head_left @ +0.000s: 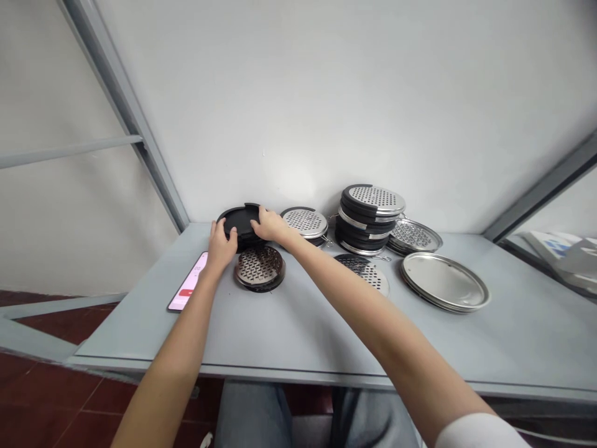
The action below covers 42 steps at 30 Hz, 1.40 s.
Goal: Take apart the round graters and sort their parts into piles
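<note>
A black round plastic tray (240, 219) with a raised rim sits toward the back left of the table, with more black pieces under it. My left hand (221, 244) is closed on its left edge, fingers over the rim and thumb on the near side. At its right edge, my right hand (271, 224) grips the rim with thumb and fingers. Just in front lies a perforated metal disc (260, 266) with dark edges, resting on black pieces. Close to my right hand, a silver perforated grater disc (304, 221) tops a short black-edged stack.
A phone (188, 287) with a lit screen lies left. Rightward stand a tall stack of black-rimmed discs (377, 198), perforated discs (413, 235), a flat grater disc (377, 279) and several plain metal plates (445, 279). A white wall (289, 93) rises behind the grey table (298, 336).
</note>
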Motion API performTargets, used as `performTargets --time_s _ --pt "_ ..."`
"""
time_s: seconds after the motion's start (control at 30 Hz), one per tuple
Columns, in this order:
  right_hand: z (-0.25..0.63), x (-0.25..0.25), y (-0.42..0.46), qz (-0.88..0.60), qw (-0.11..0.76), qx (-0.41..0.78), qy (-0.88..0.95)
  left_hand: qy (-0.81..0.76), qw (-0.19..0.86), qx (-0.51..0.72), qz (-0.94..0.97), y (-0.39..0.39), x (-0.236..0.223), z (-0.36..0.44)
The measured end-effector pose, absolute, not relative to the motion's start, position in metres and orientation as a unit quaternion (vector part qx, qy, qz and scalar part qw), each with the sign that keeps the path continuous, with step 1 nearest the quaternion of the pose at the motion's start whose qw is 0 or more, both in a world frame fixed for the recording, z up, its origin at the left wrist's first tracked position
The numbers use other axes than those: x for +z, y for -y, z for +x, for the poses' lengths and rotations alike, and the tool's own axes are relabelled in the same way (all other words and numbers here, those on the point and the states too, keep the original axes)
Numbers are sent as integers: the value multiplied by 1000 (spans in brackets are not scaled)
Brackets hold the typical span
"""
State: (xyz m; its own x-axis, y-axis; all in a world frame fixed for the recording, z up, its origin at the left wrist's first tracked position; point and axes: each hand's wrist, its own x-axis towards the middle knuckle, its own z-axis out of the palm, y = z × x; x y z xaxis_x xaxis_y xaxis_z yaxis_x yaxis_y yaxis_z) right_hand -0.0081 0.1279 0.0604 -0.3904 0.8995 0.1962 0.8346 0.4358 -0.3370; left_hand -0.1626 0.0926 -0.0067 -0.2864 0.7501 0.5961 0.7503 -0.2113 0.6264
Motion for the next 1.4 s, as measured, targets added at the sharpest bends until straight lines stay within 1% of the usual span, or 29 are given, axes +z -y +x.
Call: performTargets --time_s 0.13,0.23,0.37,0.5,0.67,0.83,0.97,1.17,1.4 --pt "-19 57 -121 -539 227 120 802 643 -7 -501 -579 -93 -6 -162" --pt "-27 51 -116 -580 265 148 756 657 -19 -499 -565 -93 -6 -161" --pt "-30 44 -117 -632 268 219 693 676 -40 -498 -542 -93 -5 -162" --pt "-25 40 -123 -624 272 273 680 681 -62 -496 -535 -95 -5 -166" --pt "-21 39 -121 -631 288 257 673 675 -72 -497 -540 -96 -5 -170" --pt "-19 42 -116 -638 272 230 683 647 -50 -522 -554 -97 -9 -169" --pt "-16 39 -120 -627 270 212 700 643 -40 -512 -568 -95 -8 -168" --pt "-18 32 -123 -630 286 217 689 649 -49 -521 -552 -95 -7 -168" --pt "-17 33 -123 -624 280 231 692 649 -71 -529 -542 -104 -15 -172"
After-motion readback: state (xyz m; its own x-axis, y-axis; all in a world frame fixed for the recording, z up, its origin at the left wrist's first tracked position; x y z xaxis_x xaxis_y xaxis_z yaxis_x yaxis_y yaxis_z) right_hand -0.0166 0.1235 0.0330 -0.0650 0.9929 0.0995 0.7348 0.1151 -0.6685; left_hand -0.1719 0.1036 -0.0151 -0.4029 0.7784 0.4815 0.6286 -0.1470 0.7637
